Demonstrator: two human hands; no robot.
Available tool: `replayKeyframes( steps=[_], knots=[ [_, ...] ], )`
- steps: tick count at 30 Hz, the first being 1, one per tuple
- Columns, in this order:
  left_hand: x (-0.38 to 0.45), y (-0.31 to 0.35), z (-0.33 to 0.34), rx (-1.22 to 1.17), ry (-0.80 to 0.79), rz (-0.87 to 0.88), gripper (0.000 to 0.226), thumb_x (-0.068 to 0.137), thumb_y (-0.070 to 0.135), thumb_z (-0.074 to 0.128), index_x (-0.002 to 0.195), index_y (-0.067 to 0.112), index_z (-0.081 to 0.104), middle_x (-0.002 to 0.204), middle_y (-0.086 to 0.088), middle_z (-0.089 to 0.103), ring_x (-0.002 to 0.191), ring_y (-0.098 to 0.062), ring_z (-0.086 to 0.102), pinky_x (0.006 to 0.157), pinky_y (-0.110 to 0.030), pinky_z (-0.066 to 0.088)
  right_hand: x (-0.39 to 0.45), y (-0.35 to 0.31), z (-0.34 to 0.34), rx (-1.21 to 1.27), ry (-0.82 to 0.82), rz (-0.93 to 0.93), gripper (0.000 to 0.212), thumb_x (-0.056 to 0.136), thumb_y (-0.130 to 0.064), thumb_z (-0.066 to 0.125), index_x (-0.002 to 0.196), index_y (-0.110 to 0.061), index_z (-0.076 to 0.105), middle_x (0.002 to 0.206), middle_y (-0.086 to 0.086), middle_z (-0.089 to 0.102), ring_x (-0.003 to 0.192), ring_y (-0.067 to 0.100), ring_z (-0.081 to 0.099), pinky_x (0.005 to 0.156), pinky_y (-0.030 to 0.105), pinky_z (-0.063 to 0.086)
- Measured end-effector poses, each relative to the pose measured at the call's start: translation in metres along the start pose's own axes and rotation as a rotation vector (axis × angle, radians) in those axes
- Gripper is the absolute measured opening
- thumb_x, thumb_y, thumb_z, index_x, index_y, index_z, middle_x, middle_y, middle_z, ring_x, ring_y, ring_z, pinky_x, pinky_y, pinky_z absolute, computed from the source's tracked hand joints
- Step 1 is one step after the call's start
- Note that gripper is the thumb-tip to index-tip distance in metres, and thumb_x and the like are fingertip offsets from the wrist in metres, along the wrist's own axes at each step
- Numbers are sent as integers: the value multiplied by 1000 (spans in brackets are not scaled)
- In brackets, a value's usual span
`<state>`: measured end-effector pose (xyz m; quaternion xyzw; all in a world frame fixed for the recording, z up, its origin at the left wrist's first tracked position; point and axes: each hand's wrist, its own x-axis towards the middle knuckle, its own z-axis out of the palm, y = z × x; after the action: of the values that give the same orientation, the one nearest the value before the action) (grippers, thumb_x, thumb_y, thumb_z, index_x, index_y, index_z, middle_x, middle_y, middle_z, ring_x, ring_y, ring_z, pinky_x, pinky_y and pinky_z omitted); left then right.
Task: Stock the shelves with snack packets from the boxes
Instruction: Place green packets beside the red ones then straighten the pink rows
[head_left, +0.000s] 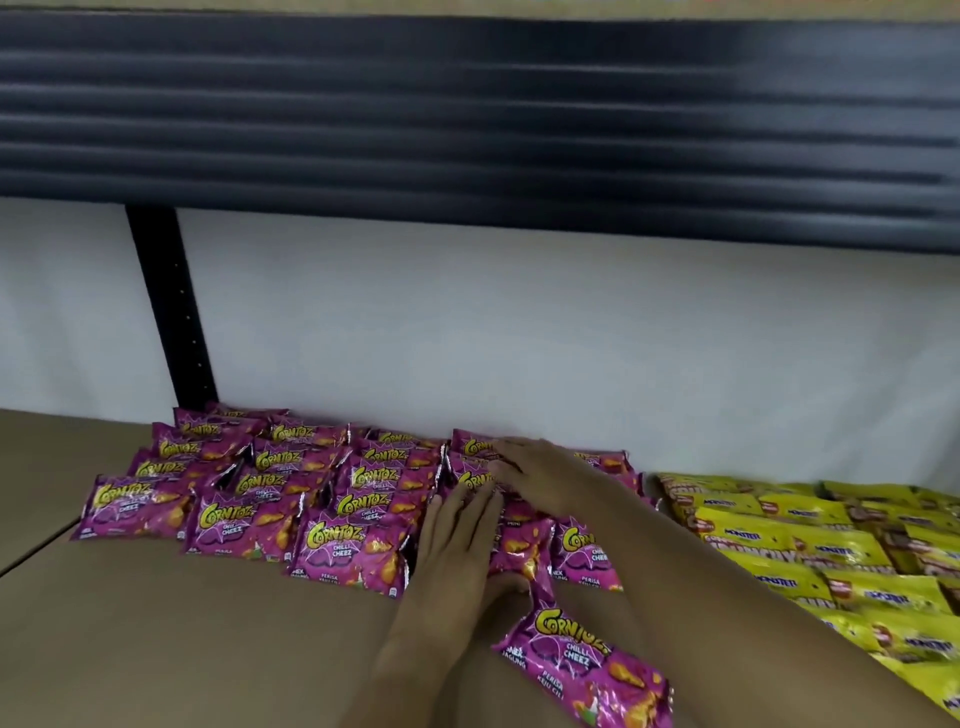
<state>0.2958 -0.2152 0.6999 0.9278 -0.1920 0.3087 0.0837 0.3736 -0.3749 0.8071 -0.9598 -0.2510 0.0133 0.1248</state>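
Here left hand (457, 540), right hand (540, 475) flat on purple packets (358, 545).

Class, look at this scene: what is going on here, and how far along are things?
A person is stocking a brown shelf with purple Corntoz packets, laid flat in overlapping rows. Both hands lie flat on the rightmost row: the left hand nearer the front, the right hand further back. One loose purple packet lies in front, not yet in a row. Yellow packets fill the shelf's right side.

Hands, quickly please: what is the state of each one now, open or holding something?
Left hand: open, fingers straight, lying flat on the purple foil snack packets.
Right hand: open, fingers extended, pressing on the purple packets further back.
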Motion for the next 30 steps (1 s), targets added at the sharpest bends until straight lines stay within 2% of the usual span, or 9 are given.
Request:
replayKeyframes(
  steps=[3, 6, 11, 14, 16, 19, 22, 26, 30],
  knots=[
    [-7, -1, -10, 19, -60, -18, 87, 94, 73, 24, 156, 13, 28, 162, -3, 28, 151, -24, 10, 118, -46, 7, -19, 6, -9, 25, -31, 36, 59, 104, -50, 31, 154, -18, 29, 157, 8, 34, 143, 27, 35, 116, 42, 31],
    [-13, 1, -19, 21, -127, -44, 83, 97, 71, 23, 160, 18, 14, 165, 1, 19, 153, -19, 1, 121, -42, -1, -45, 17, -19, 61, -58, 122, 53, 104, -48, 35, 144, -13, 41, 144, 13, 50, 129, 28, 51, 107, 44, 42],
    [-23, 24, -48, -161, -119, -42, 68, 103, 64, 10, 159, 29, -2, 167, 12, 1, 153, -9, -6, 123, -34, -8, -82, 41, -26, 24, -36, 142, 51, 105, -44, 38, 146, -15, 43, 147, 7, 48, 134, 25, 46, 107, 39, 39],
    [-28, 53, -68, -245, -178, 190, 79, 99, 69, 26, 158, 30, -9, 165, 19, -12, 152, -6, -13, 122, -30, -11, -97, 52, -26, -16, -32, 165, 34, 105, -42, 39, 119, -16, 56, 105, -3, 61, 101, 21, 58, 78, 31, 40],
    [-27, 69, -74, -207, -240, 341, 95, 92, 75, 37, 158, 26, -11, 165, 15, -15, 151, -8, -16, 122, -32, -12, -101, 60, -23, -37, -10, 167, 29, 105, -42, 39, 103, -17, 54, 90, -4, 58, 88, 20, 58, 74, 34, 43],
    [-22, 83, -65, -138, -251, 410, 108, 86, 84, 37, 158, 21, -11, 166, 10, -14, 151, -9, -17, 121, -31, -11, -101, 73, -17, -40, -2, 140, 30, 104, -44, 39, 107, -18, 55, 98, 1, 62, 91, 18, 60, 82, 38, 49],
    [-12, 97, -49, -33, -262, 333, 110, 83, 89, 29, 160, 13, 5, 167, 0, 5, 154, -15, 2, 120, -33, 3, -92, 79, -15, -38, -26, 111, 38, 104, -46, 36, 120, -16, 54, 112, 2, 58, 103, 20, 57, 91, 37, 47],
    [6, 118, -20, 11, -271, 250, 111, 83, 89, 24, 154, 5, 29, 161, -9, 29, 150, -22, 25, 116, -36, 17, -73, 84, -16, 59, -23, 87, 49, 106, -43, 34, 146, -17, 44, 152, 5, 41, 140, 24, 38, 115, 38, 30],
    [21, 120, -3, 57, -253, 168, 107, 86, 86, 20, 151, 3, 36, 158, -11, 35, 146, -24, 32, 115, -37, 18, -57, 96, -16, 94, -3, 64, 47, 107, -38, 35, 148, -17, 43, 155, 6, 39, 141, 21, 36, 114, 31, 25]
  ],
)
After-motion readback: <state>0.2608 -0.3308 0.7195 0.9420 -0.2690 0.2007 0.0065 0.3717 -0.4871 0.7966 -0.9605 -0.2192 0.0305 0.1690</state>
